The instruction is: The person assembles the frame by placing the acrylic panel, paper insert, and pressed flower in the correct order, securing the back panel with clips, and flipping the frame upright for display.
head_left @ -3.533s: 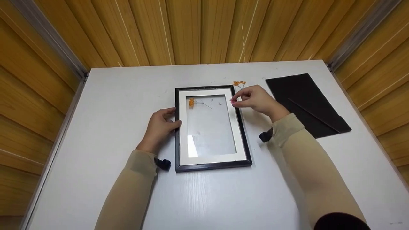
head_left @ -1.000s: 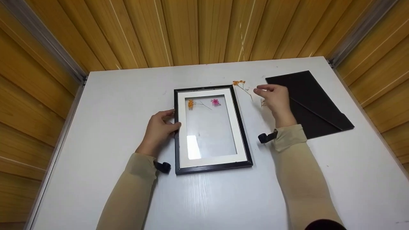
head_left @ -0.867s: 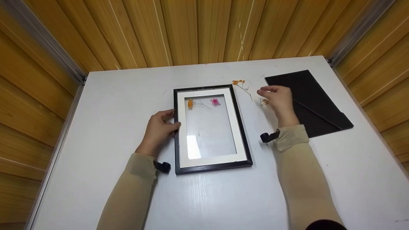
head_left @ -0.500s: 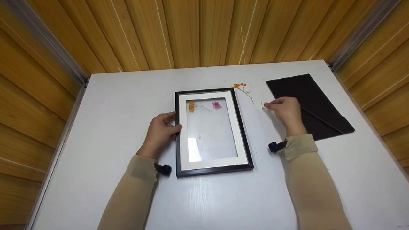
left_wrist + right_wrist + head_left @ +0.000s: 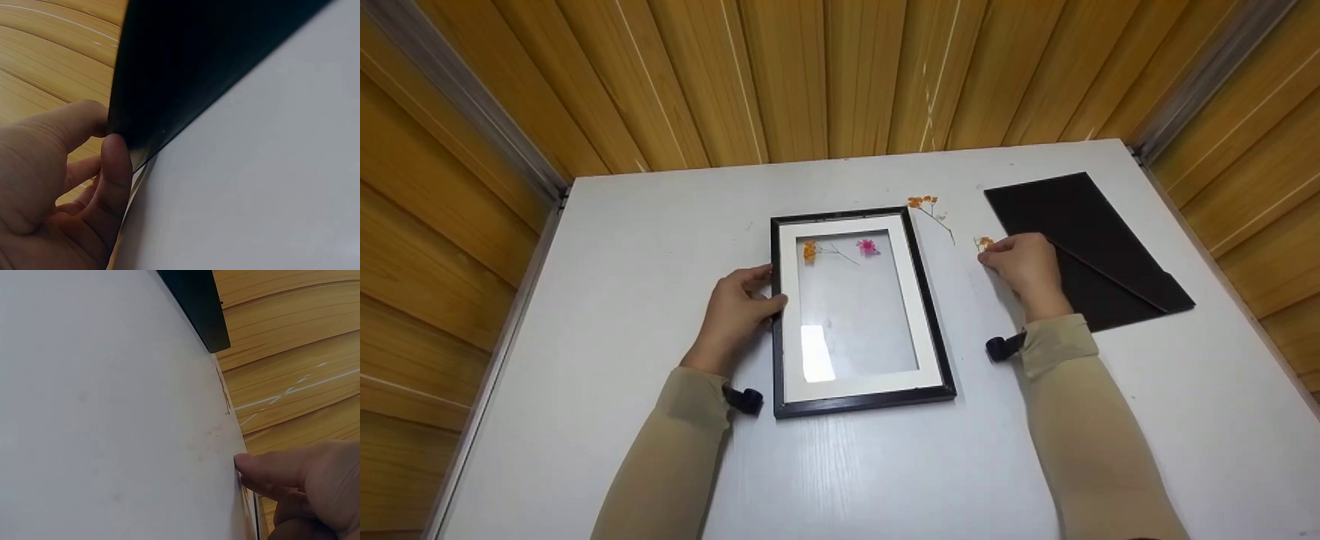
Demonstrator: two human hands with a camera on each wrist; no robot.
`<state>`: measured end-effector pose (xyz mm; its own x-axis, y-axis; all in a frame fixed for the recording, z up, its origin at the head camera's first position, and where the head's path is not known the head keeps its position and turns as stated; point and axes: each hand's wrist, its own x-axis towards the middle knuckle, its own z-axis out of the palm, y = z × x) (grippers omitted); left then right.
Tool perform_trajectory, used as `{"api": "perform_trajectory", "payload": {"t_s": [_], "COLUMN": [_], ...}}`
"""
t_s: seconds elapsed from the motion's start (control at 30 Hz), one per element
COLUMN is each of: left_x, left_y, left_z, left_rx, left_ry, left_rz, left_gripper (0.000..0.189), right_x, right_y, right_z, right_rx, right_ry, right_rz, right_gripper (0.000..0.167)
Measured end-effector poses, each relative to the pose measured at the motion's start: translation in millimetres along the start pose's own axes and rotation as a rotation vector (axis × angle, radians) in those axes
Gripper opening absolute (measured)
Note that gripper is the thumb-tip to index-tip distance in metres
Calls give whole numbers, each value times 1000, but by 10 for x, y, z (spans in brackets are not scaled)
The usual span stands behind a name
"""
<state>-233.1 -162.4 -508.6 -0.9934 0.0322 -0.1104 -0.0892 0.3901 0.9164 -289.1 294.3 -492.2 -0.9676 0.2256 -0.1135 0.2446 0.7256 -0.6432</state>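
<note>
A black picture frame (image 5: 864, 402) with a white mat lies on the white table in the head view. My left hand (image 5: 739, 315) grips its left side, thumb on top; the left wrist view shows the thumb against the frame's dark side (image 5: 169, 73). Behind the glass opening lie an orange dried flower (image 5: 810, 251) with a thin stem and a pink dried flower (image 5: 868, 247). To the frame's right, my right hand (image 5: 1029, 271) pinches a small orange dried flower (image 5: 984, 242) low at the table, its lower part hidden by the fingertips.
Another orange dried flower sprig (image 5: 924, 202) lies by the frame's top right corner. A black backing board (image 5: 1080, 217) with a folded stand rests at the right, beneath part of my right hand. Wooden panels (image 5: 855, 75) stand behind the table.
The pink flower went from my right hand into the frame's opening. My right hand then moved right and down to the small orange flower. My left hand stayed on the frame.
</note>
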Motion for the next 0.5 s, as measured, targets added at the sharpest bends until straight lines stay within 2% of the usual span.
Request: {"api": "perform_trajectory", "payload": {"t_s": [0.17,0.33,0.5], "left_x": [9,24,16], "left_y": [-19,-41,-40], "left_z": [-10,-9,-7], "left_rx": [-12,-16,-21], "left_ry": [-10,-8,-5], "left_rz": [-10,-13,-27], "left_gripper": [68,67,68], "right_x": [1,12,26], "right_y": [-8,3,-20], "right_z": [8,25,48], "right_rx": [-1,-77,-164], "right_ry": [7,44,29], "right_rz": [0,-64,-111], "right_gripper": [33,31,31]}}
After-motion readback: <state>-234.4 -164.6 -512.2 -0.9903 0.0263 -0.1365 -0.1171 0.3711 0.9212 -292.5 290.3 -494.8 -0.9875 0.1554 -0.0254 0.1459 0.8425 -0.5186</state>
